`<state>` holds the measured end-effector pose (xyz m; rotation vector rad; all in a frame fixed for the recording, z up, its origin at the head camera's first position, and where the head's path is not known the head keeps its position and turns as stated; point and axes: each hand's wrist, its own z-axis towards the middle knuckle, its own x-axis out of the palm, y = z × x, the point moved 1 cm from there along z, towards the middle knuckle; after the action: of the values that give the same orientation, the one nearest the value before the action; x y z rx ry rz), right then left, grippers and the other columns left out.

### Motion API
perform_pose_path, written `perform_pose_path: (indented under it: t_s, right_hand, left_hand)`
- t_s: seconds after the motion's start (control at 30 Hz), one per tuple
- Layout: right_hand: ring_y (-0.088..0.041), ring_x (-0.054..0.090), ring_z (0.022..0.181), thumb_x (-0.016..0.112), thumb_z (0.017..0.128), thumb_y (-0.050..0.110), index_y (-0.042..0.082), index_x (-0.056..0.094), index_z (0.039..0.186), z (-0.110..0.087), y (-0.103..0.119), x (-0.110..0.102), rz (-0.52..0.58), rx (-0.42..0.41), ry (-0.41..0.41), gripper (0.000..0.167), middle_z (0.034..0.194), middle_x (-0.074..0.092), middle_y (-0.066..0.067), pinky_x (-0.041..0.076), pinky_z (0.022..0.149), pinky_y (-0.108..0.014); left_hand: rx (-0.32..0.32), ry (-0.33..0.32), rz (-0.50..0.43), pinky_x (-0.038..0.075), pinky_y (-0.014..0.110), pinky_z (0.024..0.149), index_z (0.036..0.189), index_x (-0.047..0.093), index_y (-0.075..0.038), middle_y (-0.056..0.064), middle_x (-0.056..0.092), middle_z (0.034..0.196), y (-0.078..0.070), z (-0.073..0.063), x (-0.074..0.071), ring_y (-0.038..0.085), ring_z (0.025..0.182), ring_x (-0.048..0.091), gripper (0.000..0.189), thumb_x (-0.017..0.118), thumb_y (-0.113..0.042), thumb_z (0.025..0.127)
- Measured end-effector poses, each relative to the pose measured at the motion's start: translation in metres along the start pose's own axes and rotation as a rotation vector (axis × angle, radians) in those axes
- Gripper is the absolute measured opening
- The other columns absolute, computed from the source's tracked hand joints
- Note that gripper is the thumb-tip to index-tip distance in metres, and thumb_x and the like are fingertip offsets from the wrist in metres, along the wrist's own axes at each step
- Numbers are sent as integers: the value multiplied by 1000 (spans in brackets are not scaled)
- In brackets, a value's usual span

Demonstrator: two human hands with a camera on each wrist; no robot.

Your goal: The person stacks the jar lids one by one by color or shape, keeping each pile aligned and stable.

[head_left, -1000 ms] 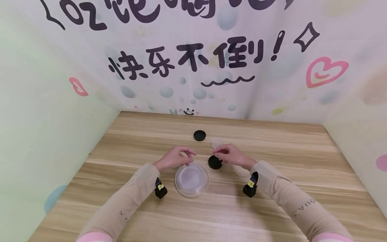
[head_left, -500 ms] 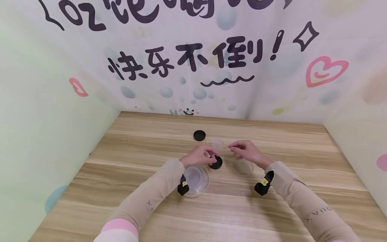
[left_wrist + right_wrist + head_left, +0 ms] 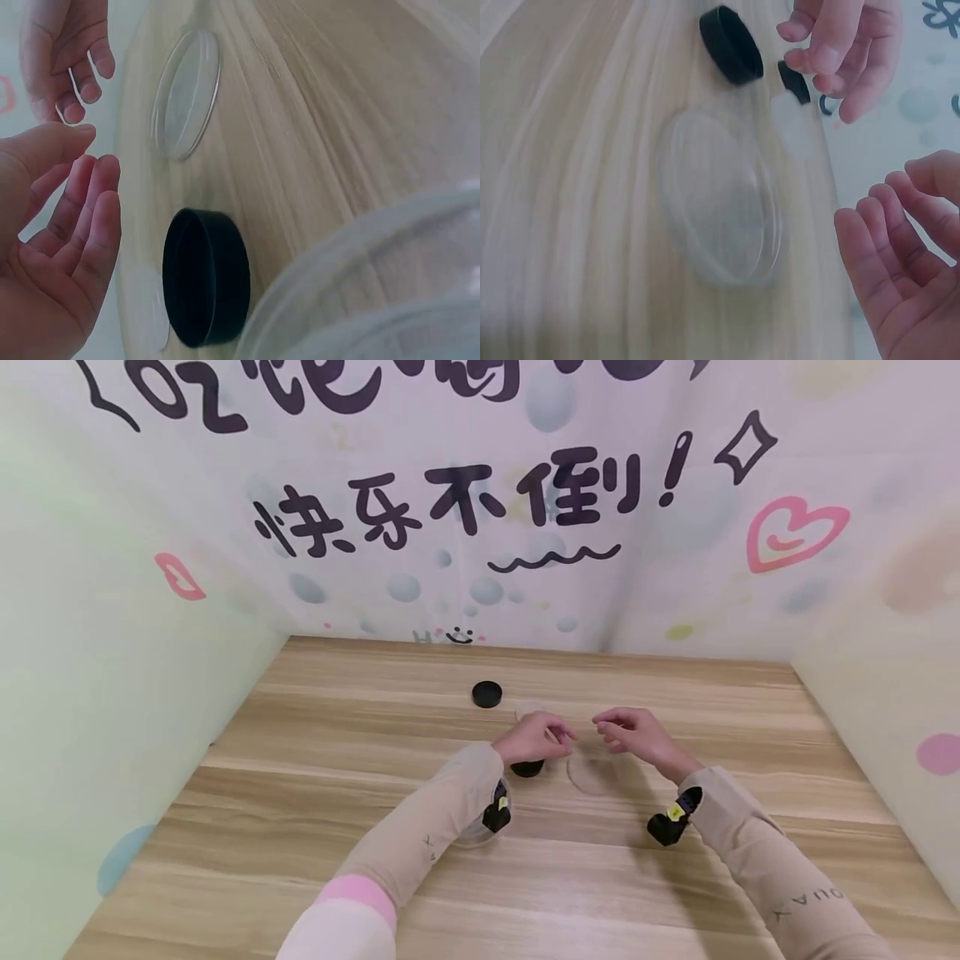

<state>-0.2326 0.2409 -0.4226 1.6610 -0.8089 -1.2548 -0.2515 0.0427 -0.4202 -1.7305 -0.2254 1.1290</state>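
Observation:
My left hand (image 3: pixel 534 738) hovers above the table with its fingers loosely bent and nothing between them. Below its wrist, partly covered, lies a black round cap (image 3: pixel 527 769) with a raised rim. Facing it from the right is my right hand (image 3: pixel 639 737), also holding nothing, its fingers slightly curved. Under the gap between the hands sits a clear shallow round dish (image 3: pixel 720 195). A stack of larger clear dishes (image 3: pixel 480 837) is mostly hidden by my left forearm.
Another black cap (image 3: pixel 487 694) lies farther back on the wooden table (image 3: pixel 360 710). A small clear disc (image 3: pixel 527 707) is partly hidden behind my left hand. A printed cloth (image 3: pixel 450 593) hangs along the table's back edge.
My left hand has moved right, from beside the clear stack past the near black cap. The right hand has left that cap and shifted right. The caps and dishes stay in place.

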Motion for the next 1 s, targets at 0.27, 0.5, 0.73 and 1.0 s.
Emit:
perform_pose_path:
  t_s: [0.27,0.5,0.73,1.0]
  right_hand:
    - [-20,55,72,52,89,16,-11,51,113,-1,-20,-8,-25,26,-16,36,90,56,-21,50,69,-34]
    - [-16,55,83,51,89,10,-13,48,115,-9,-36,-14,-24,74,61,35,104,56,-23,51,73,-31]
    - [-21,55,91,55,85,8,-12,50,114,-13,-38,-14,-65,63,76,35,107,55,-24,50,73,-29]
    - [-13,55,80,62,81,11,-8,56,109,-14,-39,-9,-159,46,60,34,92,61,-12,48,69,-23]
  left_hand:
    - [-63,-27,-21,46,17,61,103,62,1,8,62,86,3,16,8,14,76,59,26,63,-2,78]
    - [-72,-38,52,43,13,66,100,63,0,8,64,86,2,27,19,11,77,58,24,65,-2,76]
    - [-53,-18,157,41,12,66,97,64,-3,4,64,82,5,34,27,8,75,56,21,67,-4,76]
    - [-23,-20,248,40,11,64,94,65,-6,-1,63,77,14,37,31,4,71,55,21,67,-4,73]
